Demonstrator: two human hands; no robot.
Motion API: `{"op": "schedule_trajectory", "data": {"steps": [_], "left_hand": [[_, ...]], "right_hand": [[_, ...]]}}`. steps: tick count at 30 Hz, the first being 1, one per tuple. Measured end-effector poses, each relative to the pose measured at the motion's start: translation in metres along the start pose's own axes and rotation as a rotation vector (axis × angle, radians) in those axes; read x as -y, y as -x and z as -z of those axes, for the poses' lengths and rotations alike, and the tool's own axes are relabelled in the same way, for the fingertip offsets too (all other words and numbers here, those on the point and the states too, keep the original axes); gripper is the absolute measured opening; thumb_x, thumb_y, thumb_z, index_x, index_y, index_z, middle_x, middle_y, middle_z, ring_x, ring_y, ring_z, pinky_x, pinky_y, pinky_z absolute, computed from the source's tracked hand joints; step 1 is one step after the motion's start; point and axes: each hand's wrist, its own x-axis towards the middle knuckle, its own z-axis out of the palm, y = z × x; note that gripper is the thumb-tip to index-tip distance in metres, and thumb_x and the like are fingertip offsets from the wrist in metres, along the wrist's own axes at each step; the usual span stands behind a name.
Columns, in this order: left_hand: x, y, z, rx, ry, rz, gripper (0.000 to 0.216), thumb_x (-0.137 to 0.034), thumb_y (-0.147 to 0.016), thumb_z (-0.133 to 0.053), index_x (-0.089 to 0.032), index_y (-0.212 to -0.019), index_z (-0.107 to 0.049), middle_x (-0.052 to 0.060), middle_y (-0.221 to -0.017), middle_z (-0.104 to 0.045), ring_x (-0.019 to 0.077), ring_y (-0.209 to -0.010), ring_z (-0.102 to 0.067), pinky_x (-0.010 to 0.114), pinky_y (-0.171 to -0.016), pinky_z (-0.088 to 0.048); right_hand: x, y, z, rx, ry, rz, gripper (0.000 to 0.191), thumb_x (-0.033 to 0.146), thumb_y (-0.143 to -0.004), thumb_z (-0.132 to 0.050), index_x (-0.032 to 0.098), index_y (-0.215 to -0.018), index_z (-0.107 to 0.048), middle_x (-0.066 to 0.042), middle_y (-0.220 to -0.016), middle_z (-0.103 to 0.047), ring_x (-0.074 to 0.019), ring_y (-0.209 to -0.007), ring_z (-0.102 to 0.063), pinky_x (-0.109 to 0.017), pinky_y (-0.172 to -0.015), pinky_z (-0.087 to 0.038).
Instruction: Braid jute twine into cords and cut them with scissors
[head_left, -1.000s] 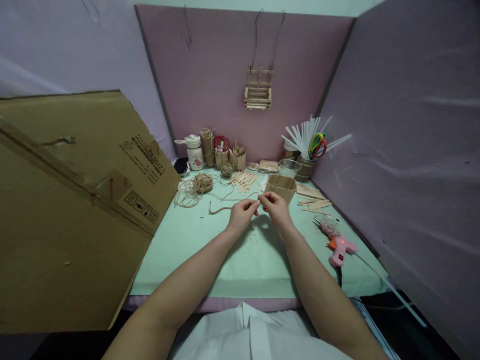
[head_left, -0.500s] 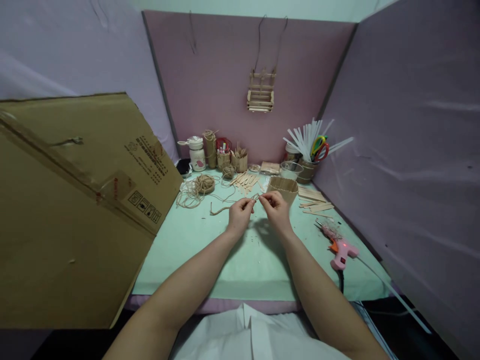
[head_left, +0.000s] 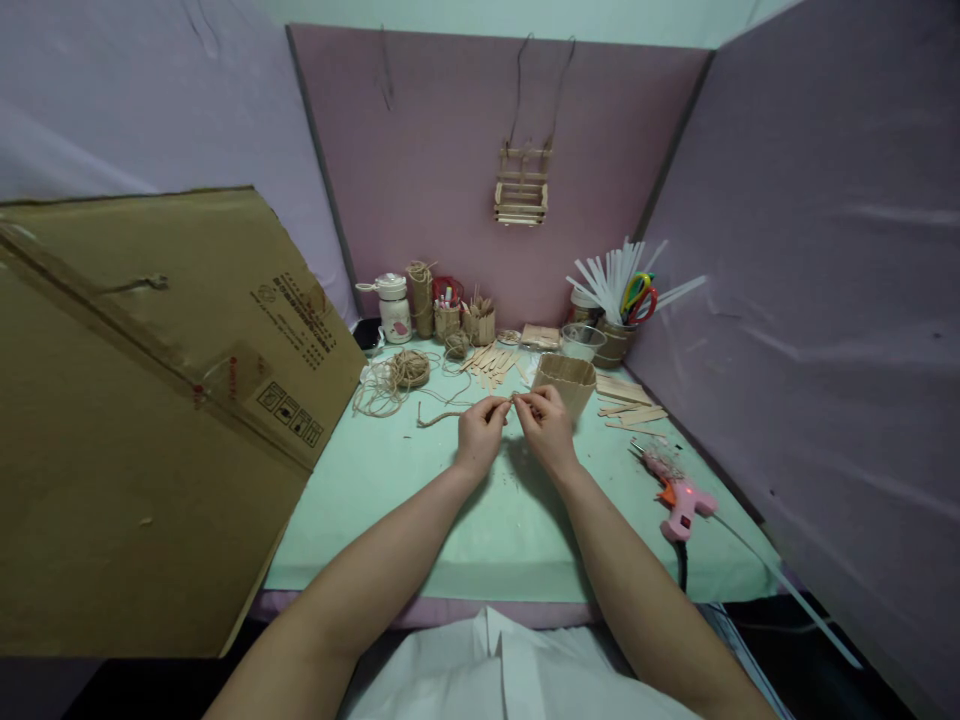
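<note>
My left hand [head_left: 481,432] pinches a piece of brown twine [head_left: 441,420], whose thicker tail trails out leftward over the green tabletop. Close beside it, my right hand [head_left: 545,428] is closed on the same twine, with the fingertips of both hands almost meeting. Just behind my right hand stands a cup-like holder [head_left: 576,378] of craft sticks, partly covered by that hand. A ball of twine [head_left: 411,368] with loose loops lies to the left. Thin strands run from it toward my hands.
A pink glue gun [head_left: 684,503] with a lit red light lies at right. Craft sticks [head_left: 628,392] lie behind it. A large cardboard sheet [head_left: 150,430] leans in at left. White glue sticks and scissors [head_left: 637,297] fill a pot at the back right.
My right hand has moved slightly left, closer to my left hand. The small loop of twine between the fingertips is now drawn in and mostly hidden.
</note>
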Motion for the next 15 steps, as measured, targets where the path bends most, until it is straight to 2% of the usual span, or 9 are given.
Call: {"op": "schedule_trajectory", "data": {"steps": [6,11,15], "left_hand": [[0.0023,-0.0001,-0.0012,0.019,-0.006,-0.001,0.021,-0.032,-0.079,-0.053,-0.017,-0.08,-0.067,-0.001,-0.062,-0.059,0.011,-0.06,-0.051,0.022,-0.061,-0.04],[0.0036,0.0015,-0.0042,0.044,-0.005,0.009,0.02,-0.032,-0.08,-0.053,-0.016,-0.081,-0.066,-0.001,-0.063,-0.059,0.0113,-0.061,-0.051,0.022,-0.062,-0.04],[0.0016,0.001,-0.0045,0.022,0.016,-0.003,0.018,-0.031,-0.08,-0.053,-0.016,-0.084,-0.063,0.001,-0.074,-0.062,0.0114,-0.068,-0.053,0.022,-0.065,-0.041]], "right_hand": [[-0.0019,-0.0018,-0.0014,0.036,-0.148,-0.108,0.026,0.043,-0.078,-0.058,0.02,-0.084,-0.07,-0.006,-0.085,-0.056,-0.0175,-0.077,-0.055,-0.031,-0.065,-0.046],[-0.0085,-0.0044,-0.0028,0.042,-0.35,-0.286,0.027,0.046,-0.07,-0.064,0.019,-0.073,-0.067,-0.004,-0.079,-0.06,-0.0166,-0.073,-0.056,-0.029,-0.063,-0.044],[-0.0088,-0.005,-0.0022,0.029,-0.324,-0.305,0.027,0.045,-0.07,-0.064,0.019,-0.071,-0.065,-0.003,-0.073,-0.058,-0.0154,-0.068,-0.053,-0.028,-0.061,-0.042]]}}
